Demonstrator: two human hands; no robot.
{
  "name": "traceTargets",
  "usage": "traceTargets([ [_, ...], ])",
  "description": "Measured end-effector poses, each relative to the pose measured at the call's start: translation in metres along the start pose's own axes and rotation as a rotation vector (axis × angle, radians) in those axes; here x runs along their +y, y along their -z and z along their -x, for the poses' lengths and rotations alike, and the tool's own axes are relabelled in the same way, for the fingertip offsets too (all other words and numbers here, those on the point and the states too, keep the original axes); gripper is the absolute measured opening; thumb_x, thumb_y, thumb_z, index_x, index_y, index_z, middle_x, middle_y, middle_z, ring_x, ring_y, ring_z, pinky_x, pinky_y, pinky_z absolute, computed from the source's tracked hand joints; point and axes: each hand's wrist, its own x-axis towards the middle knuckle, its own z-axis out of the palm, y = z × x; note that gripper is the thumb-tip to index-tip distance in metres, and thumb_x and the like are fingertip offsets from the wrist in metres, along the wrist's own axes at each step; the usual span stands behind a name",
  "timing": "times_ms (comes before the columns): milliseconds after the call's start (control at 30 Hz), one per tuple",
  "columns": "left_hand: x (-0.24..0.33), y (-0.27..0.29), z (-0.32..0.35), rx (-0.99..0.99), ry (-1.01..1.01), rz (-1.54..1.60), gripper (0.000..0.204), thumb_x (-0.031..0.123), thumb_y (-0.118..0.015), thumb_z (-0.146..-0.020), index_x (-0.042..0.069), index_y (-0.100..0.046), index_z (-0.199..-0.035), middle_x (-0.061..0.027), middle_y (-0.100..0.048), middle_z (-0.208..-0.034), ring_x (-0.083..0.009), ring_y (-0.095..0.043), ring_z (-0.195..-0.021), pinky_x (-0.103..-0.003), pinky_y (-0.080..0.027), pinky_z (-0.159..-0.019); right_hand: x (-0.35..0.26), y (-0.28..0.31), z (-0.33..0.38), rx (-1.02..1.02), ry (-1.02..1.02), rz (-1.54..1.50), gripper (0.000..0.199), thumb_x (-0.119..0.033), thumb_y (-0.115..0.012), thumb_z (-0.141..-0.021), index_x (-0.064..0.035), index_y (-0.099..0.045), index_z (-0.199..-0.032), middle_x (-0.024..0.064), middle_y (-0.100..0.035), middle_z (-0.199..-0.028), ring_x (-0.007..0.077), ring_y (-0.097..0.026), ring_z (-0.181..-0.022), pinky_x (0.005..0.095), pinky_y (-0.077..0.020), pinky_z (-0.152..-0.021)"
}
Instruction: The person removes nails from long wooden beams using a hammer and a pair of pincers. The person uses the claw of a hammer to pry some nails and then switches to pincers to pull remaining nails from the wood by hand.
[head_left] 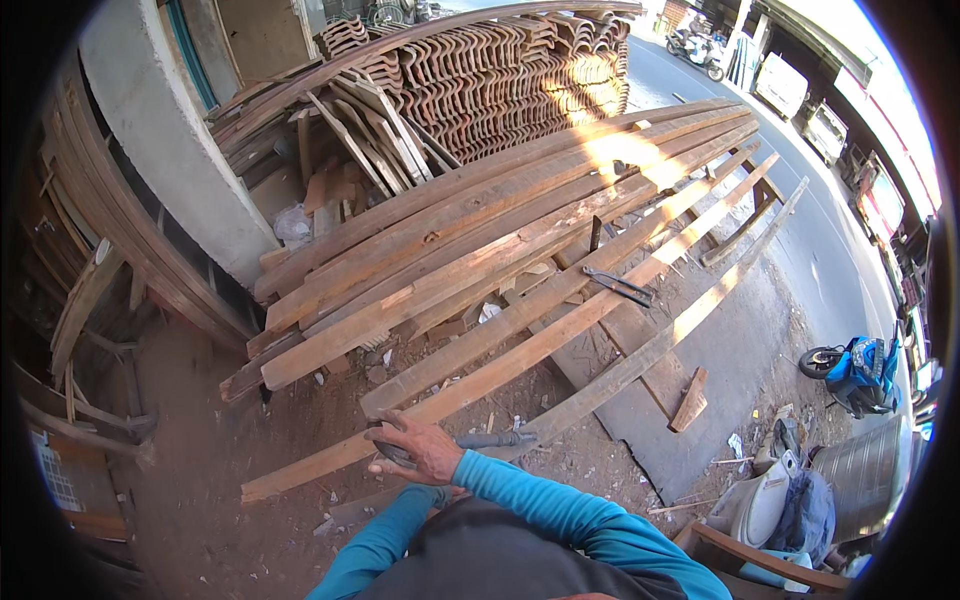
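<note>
My right hand [415, 450] reaches across my body from the right in a teal sleeve. Its fingers are curled over the dark end of a grey-handled tool [495, 440], whose handle sticks out to the right. The hand hovers just above the near end of a long wooden plank [520, 355] lying on the dirt. My left forearm [385, 535], also in teal, rises from below and ends under the right wrist, so the left hand itself is hidden.
Several long planks [470, 225] lie stacked diagonally toward the upper right, with dark metal pincers [620, 286] on one. Behind are stacked roof tiles [500, 80] and a concrete pillar [170, 140]. A blue motorbike [860, 372] stands by the road at the right.
</note>
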Motion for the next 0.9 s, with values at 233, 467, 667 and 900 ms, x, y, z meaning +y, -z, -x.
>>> traceTargets([
  [233,0.011,0.038,0.001,-0.139,0.028,-0.038,0.081,0.037,-0.081,-0.07,0.013,-0.044,-0.138,-0.0237,-0.062,-0.125,-0.0407,-0.06,-0.115,-0.048,-0.047,-0.099,-0.046,-0.027,0.06,0.124,0.078,0.048,0.04,-0.039,-0.067,-0.089,-0.0162,-0.064,-0.122,0.0069,-0.063,-0.125,0.0273,-0.059,-0.118,0.0514,-0.0307,-0.112],
  [467,0.031,0.041,-0.007,-0.239,0.001,-0.078,0.082,0.039,-0.079,-0.072,0.011,-0.042,-0.14,-0.0243,-0.063,-0.122,-0.0409,-0.061,-0.113,-0.047,-0.047,-0.099,-0.061,-0.073,0.13,0.219,-0.069,0.064,0.043,-0.037,-0.079,-0.08,-0.0189,-0.069,-0.117,0.0001,-0.071,-0.106,0.019,-0.063,-0.104,0.0489,-0.0273,-0.115],
  [667,0.006,0.01,0.001,-0.118,-0.069,0.007,0.081,0.035,-0.08,-0.071,0.007,-0.044,-0.138,-0.0236,-0.064,-0.12,-0.0417,-0.061,-0.112,-0.047,-0.048,-0.098,-0.039,-0.135,0.167,0.181,0.001,0.144,0.039,-0.04,-0.079,-0.08,-0.0157,-0.069,-0.109,0.001,-0.07,-0.104,0.0192,-0.062,-0.097,0.0455,-0.0326,-0.109],
  [900,0.02,0.027,0.03,0.177,-0.301,0.54,0.05,0.036,-0.067,-0.092,0.001,-0.055,-0.126,-0.0172,-0.062,-0.119,-0.0276,-0.059,-0.115,-0.039,-0.046,-0.101,-0.044,-0.105,0.16,0.24,0.082,0.202,0.042,-0.04,-0.082,-0.075,-0.013,-0.068,-0.104,0.004,-0.067,-0.103,0.0225,-0.062,-0.103,0.0437,-0.042,-0.095],
])
